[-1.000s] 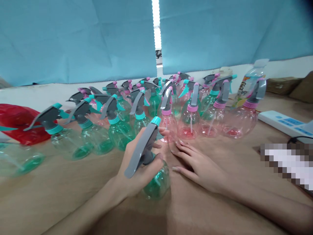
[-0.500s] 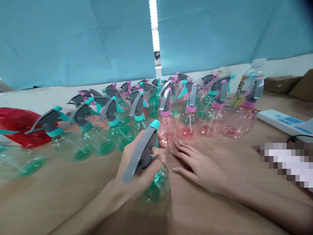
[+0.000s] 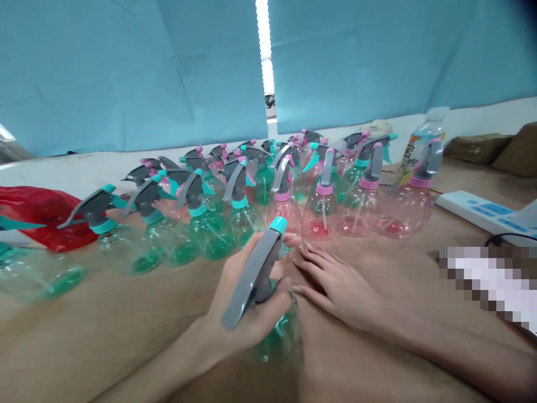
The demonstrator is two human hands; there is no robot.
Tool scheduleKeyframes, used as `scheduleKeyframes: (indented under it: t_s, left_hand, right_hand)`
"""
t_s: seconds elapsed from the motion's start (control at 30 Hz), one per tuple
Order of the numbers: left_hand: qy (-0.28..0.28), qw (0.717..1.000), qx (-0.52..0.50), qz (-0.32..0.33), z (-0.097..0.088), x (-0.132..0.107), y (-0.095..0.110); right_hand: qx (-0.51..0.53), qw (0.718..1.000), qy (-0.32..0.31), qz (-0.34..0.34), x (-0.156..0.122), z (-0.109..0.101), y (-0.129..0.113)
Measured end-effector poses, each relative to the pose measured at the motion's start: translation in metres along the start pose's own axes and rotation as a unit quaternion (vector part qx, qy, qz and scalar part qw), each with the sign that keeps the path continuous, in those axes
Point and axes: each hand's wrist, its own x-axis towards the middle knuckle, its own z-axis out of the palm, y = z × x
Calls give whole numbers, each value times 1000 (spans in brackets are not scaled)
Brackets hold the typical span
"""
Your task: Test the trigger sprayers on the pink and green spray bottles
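My left hand [image 3: 245, 302] is wrapped around the neck of a green spray bottle [image 3: 281, 333] with a grey trigger and teal nozzle, standing on the brown table [image 3: 104, 330]. Beside it, my right hand [image 3: 338, 282] lies flat on the table, fingers stretched out and apart, holding nothing, its fingertips close to the left hand. Just beyond both hands stand rows of green spray bottles [image 3: 207, 229] and pink spray bottles [image 3: 319, 215].
A red plastic bag [image 3: 39, 215] lies at the far left. A white power strip [image 3: 482, 210] and a labelled drink bottle [image 3: 419, 148] sit at the right, with brown packages behind. Blue curtains hang at the back.
The view shifted slightly. My left hand with the green spray bottle has edged a little to the right, closer to my right hand, which stays flat.
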Motion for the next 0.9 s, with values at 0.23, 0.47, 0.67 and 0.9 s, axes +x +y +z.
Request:
scheduleKeyframes:
  t_s: [0.23, 0.47, 0.67, 0.9]
  left_hand:
    - [-18, 996, -76, -52, 1, -3, 9]
    - [-57, 992, -105, -31, -10, -18, 1]
    - [-10, 995, -91, -40, -41, -53, -10]
    - [42, 994, -59, -84, -98, -108, -19]
  right_hand:
    - [151, 978, -126, -71, 2, -62, -15]
    - [206, 968, -119, -84, 7, -69, -73]
    - [219, 965, -121, -76, 17, -30, -103]
    - [208, 958, -167, -105, 50, -11, -164]
